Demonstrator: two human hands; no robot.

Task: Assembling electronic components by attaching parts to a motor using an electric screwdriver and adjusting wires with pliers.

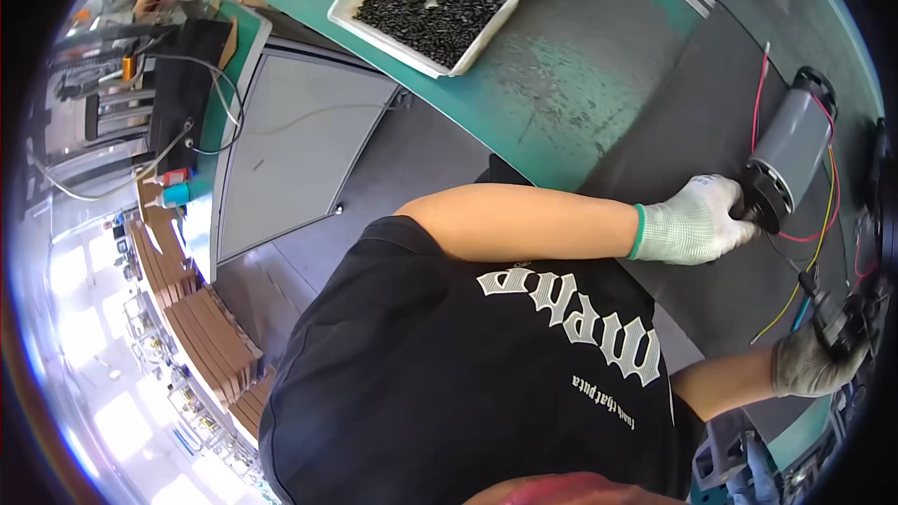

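A cylindrical electric motor (pixel 788 145) with a grey body and black ends lies at the right on a dark mat. My left hand (pixel 697 222), in a white knit glove with a green cuff, is closed round the motor's near black end. Red and yellow-green wires (pixel 827 215) trail from the motor toward my right hand. In a greyish glove, my right hand (pixel 816 360) is closed at the far right edge among dark parts. What its fingers hold is too dark and distorted to name. A dark cable connector (pixel 810 286) hangs just above it.
White trays (pixel 460 64) of small black parts stand on the worn green bench (pixel 552 112) at the top. The dark mat (pixel 655 145) covers its right part. Flat cardboard stacks (pixel 210 337) stand at the left, near a grey panel (pixel 299 150). A blue-gloved hand (pixel 756 472) shows at the lower right.
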